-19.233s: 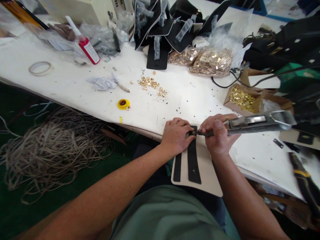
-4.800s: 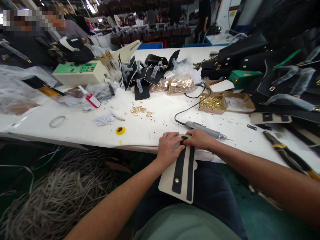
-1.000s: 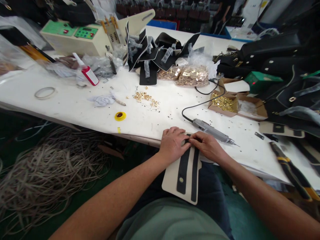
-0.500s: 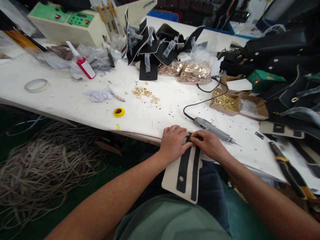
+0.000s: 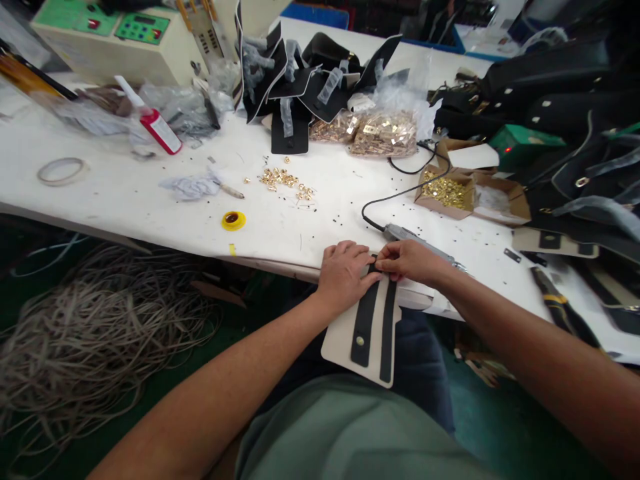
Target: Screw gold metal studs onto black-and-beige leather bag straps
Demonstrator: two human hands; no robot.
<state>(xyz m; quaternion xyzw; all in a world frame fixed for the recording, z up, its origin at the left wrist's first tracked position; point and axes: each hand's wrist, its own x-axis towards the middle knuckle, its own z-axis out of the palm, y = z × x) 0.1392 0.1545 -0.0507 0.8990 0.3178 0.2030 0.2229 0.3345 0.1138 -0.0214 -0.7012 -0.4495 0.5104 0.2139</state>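
A beige panel with two black strips (image 5: 364, 327) lies partly over my lap, its far end at the table edge. Near its lower end, one strip carries a small round metal stud (image 5: 360, 341). My left hand (image 5: 345, 272) is closed over the far end of the beige panel (image 5: 337, 343), thumb across the strip. Right beside it, my right hand (image 5: 404, 261) pinches at the strip's far end; its fingertips hide whatever small part is there. Just beyond my right hand lies a grey electric screwdriver (image 5: 397, 232), partly covered by the wrist.
Loose gold fittings (image 5: 280, 179), a yellow tape roll (image 5: 233, 221) and a red bottle (image 5: 161, 131) are on the white table. Boxed gold pieces (image 5: 445, 192), black bag parts (image 5: 290, 133) and pliers (image 5: 557, 303) lie around. A tangled cord heap (image 5: 110, 347) fills the floor at left.
The view has shifted slightly, so the table items sit higher and further left. My right hand has turned a little and reaches further over the screwdriver, still pinching at the strip's end.
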